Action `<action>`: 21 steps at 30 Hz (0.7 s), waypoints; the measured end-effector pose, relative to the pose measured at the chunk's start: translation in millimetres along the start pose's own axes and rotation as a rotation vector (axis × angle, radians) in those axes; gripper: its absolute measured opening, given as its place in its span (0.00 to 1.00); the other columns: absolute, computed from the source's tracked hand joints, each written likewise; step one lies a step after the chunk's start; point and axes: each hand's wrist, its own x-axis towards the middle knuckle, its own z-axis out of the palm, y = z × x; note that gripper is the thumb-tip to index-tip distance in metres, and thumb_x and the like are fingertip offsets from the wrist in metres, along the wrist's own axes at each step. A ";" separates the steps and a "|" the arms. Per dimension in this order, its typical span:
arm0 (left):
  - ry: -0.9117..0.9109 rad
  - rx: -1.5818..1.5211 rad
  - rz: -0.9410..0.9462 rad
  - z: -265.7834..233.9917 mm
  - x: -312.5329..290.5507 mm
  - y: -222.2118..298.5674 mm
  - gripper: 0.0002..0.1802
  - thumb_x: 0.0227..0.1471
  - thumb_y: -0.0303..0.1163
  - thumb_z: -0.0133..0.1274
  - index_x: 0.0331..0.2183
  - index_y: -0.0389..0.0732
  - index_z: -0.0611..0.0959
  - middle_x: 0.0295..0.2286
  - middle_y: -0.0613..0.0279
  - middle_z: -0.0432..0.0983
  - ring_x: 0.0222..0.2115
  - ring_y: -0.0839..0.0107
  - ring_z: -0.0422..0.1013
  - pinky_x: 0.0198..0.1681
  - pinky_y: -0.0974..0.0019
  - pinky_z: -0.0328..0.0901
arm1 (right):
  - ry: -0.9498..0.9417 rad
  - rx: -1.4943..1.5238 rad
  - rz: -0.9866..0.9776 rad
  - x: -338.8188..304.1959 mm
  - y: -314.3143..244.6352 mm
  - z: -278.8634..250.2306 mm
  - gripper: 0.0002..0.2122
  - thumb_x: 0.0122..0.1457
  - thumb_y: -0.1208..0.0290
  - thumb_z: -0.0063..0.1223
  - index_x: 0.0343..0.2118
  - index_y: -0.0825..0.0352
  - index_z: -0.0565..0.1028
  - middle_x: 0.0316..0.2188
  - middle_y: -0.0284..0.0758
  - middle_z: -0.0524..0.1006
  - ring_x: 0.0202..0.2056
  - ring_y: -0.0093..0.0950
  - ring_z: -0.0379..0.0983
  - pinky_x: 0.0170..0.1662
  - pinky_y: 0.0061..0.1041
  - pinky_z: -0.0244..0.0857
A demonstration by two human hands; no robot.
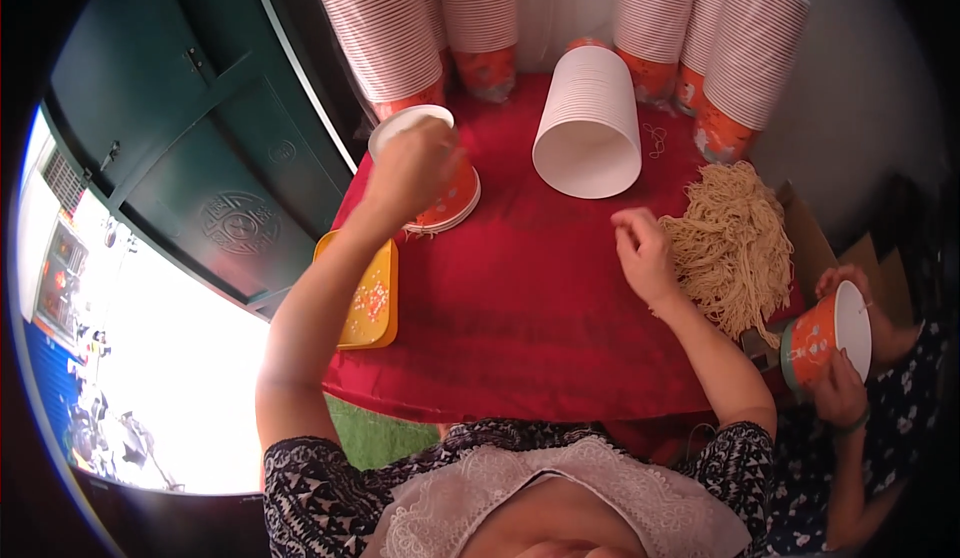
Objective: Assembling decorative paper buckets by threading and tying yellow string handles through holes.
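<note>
My left hand, smeared by motion, is over a white-rimmed paper tub at the far left of the table. Just under it sits an orange paper tub with its white rim down on the cloth. Whether the left fingers hold anything cannot be made out. My right hand hovers beside a tangled heap of cream string, its fingers curled in. Anything pinched in them is too small to see. Between and beyond my hands, a long nested stack of white tubs lies on its side, mouth toward me.
Tall stacks of tubs line the back left, with more stacks at the back right. A yellow tray with small bits stands at the left edge of the red cloth. At right, another person's hands hold an orange tub.
</note>
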 end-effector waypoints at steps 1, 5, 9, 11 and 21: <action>-0.028 -0.072 0.050 9.9 4.0 9.7 0.09 0.48 0.33 0.59 0.29 0.37 0.81 0.29 0.49 0.80 0.32 0.50 0.76 0.37 0.52 0.70 | 0.031 -0.021 0.029 9.7 4.5 -1.2 0.06 0.56 0.85 0.50 0.36 0.73 0.73 0.34 0.38 0.75 0.31 0.29 0.74 0.36 0.25 0.69; -0.138 -0.226 -0.110 72.6 16.1 17.4 0.11 0.46 0.34 0.59 0.29 0.36 0.82 0.30 0.45 0.80 0.33 0.50 0.77 0.39 0.52 0.70 | 0.175 -0.155 -0.086 45.0 31.4 5.0 0.13 0.54 0.85 0.53 0.41 0.72 0.67 0.39 0.42 0.67 0.35 0.34 0.71 0.37 0.31 0.69; -0.018 -0.279 -0.289 138.0 23.7 12.9 0.16 0.45 0.33 0.62 0.34 0.35 0.76 0.30 0.44 0.79 0.34 0.48 0.76 0.39 0.51 0.69 | 0.178 -0.230 -0.005 67.1 40.4 12.6 0.16 0.54 0.80 0.58 0.41 0.69 0.64 0.36 0.41 0.66 0.34 0.36 0.70 0.37 0.32 0.68; 0.076 -0.311 -0.303 157.1 28.8 13.5 0.16 0.45 0.32 0.63 0.33 0.34 0.76 0.29 0.46 0.78 0.33 0.49 0.75 0.37 0.51 0.69 | 0.188 -0.258 -0.020 71.5 46.1 14.5 0.15 0.54 0.79 0.59 0.40 0.68 0.64 0.35 0.41 0.67 0.33 0.37 0.70 0.36 0.33 0.68; 0.340 -0.499 -0.395 201.1 33.8 11.4 0.09 0.47 0.28 0.59 0.26 0.34 0.76 0.23 0.48 0.76 0.26 0.51 0.74 0.32 0.55 0.67 | 0.266 -0.350 -0.050 75.5 68.0 23.7 0.10 0.55 0.80 0.55 0.35 0.67 0.65 0.30 0.42 0.71 0.30 0.43 0.73 0.31 0.38 0.70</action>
